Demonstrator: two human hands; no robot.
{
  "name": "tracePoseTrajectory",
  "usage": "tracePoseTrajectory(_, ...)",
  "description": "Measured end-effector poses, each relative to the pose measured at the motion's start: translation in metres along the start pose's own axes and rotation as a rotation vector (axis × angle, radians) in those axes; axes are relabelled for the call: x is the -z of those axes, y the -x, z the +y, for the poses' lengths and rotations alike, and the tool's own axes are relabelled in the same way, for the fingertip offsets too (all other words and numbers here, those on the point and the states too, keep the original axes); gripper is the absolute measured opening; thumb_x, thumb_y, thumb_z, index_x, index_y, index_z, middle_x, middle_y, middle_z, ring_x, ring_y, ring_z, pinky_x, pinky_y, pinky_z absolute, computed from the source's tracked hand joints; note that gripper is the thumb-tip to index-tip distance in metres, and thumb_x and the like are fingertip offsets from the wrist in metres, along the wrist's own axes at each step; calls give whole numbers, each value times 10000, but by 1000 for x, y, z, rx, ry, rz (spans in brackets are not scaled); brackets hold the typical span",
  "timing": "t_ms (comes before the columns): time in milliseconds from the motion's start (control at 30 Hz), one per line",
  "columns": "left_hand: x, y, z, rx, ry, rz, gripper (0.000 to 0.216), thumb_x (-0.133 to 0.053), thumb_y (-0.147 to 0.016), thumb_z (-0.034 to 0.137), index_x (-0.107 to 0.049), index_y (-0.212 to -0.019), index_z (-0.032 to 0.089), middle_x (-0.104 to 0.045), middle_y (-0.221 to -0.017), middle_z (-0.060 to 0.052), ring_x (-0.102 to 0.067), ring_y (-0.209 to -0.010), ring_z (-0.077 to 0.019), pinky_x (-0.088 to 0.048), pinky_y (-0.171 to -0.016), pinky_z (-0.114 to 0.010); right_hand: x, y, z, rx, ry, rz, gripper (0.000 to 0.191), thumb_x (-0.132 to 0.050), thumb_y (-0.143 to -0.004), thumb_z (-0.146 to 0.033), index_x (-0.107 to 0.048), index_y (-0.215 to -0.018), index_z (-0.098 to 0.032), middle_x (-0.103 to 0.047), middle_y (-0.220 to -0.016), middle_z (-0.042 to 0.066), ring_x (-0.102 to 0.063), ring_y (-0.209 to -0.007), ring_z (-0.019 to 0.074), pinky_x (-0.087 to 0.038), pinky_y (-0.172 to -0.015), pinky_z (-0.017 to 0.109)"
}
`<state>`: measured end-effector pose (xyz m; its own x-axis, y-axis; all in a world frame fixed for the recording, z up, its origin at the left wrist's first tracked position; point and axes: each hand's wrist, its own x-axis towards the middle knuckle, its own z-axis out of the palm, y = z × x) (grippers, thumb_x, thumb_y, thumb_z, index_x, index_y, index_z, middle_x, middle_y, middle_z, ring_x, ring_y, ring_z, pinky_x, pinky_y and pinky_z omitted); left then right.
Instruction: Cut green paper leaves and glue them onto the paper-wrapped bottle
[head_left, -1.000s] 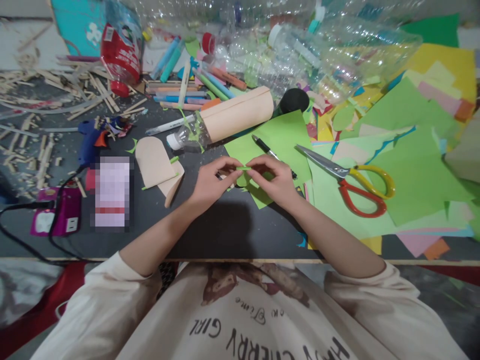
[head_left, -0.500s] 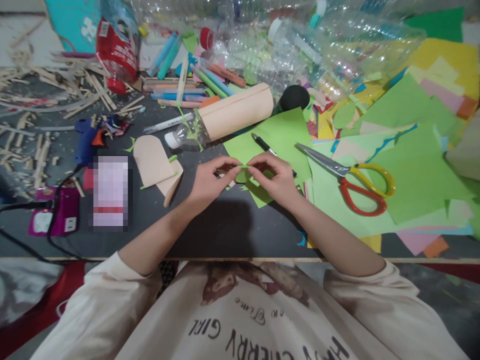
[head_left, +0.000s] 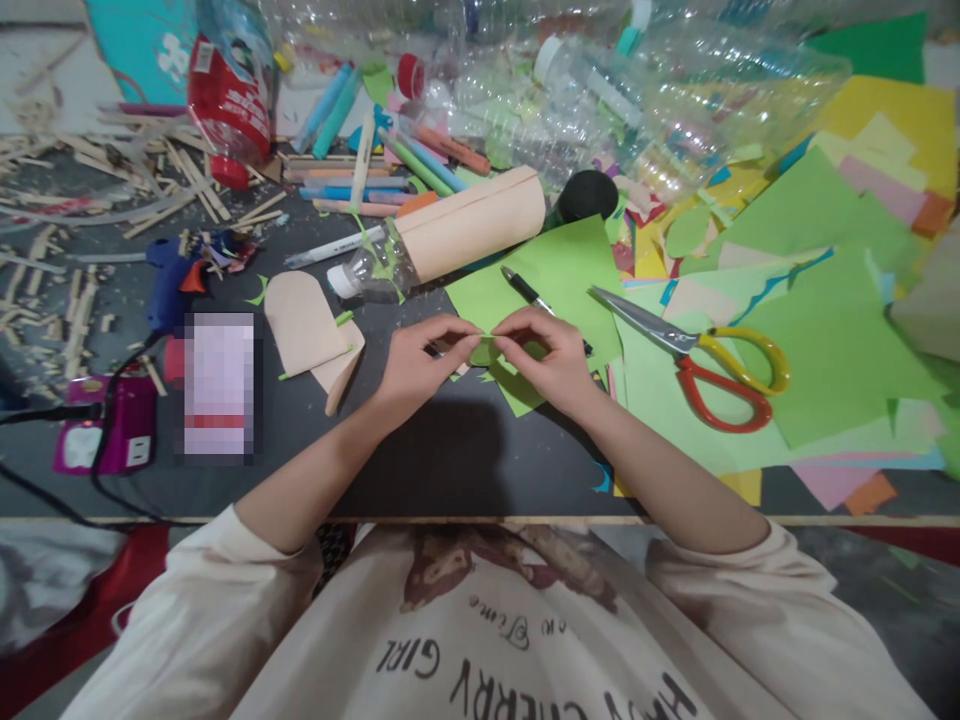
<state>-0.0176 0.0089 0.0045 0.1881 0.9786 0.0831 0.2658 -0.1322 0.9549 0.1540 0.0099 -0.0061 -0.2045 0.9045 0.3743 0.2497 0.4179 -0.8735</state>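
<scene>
A small piece of green paper (head_left: 487, 337) is pinched between both hands, with most of it hidden by the fingers. My left hand (head_left: 429, 362) grips its left end between thumb and fingertips. At the right end, my right hand (head_left: 551, 358) does the same. Beneath the hands lie green paper scraps (head_left: 517, 388) and a larger green sheet (head_left: 577, 265) with a black pen (head_left: 526, 288) on it. Left of my hands are beige paper cutouts (head_left: 304, 325) with thin green strips. Beyond them lies a clear bottle (head_left: 375, 265) partly wrapped in a beige paper roll (head_left: 472, 222).
Scissors (head_left: 694, 345) with red and yellow handles lie on paper sheets at right. A blue glue gun (head_left: 171, 280), a blurred-out phone (head_left: 219, 385) and a purple packet (head_left: 112, 425) are at left. Plastic bottles (head_left: 675, 90), markers (head_left: 337, 110) and wood sticks (head_left: 82, 310) crowd the back and left.
Both hands keep hold of the green paper in nearly the same spot. The fingers have shifted only slightly, and the view has moved a little.
</scene>
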Motion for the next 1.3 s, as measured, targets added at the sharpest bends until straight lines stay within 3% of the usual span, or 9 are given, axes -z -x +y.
tracePoseTrajectory(667, 0, 3, 3, -124, -150, -23, 166, -611, -825, 307, -665, -741, 175, -694, -732, -13, -609, -609, -92, -482, -617, -196, -5, 3, -2, 47, 14, -18, 112, -557, -840, -205, -576, -731, -206, -611, -668, -5, -551, -590, 107, -440, -502, 235)
tracePoseTrajectory(967, 0, 3, 6, -10, -92, -11, 175, -613, -804, 353, -656, -769, 187, -677, -699, -11, -606, -612, -116, -489, -615, -223, -3, 2, -3, 8, 35, -12, 113, -552, -838, -208, -576, -728, -209, -601, -666, -3, -555, -609, 120, -442, -524, 247)
tracePoseTrajectory(1300, 0, 2, 3, -8, -53, 38, 155, -593, -799, 317, -627, -735, 180, -652, -687, 3, -586, -586, -99, -482, -603, -211, -2, 1, -2, -20, 17, 16, 108, -551, -833, -190, -584, -731, -202, -600, -673, -7, -562, -604, 117, -459, -545, 245)
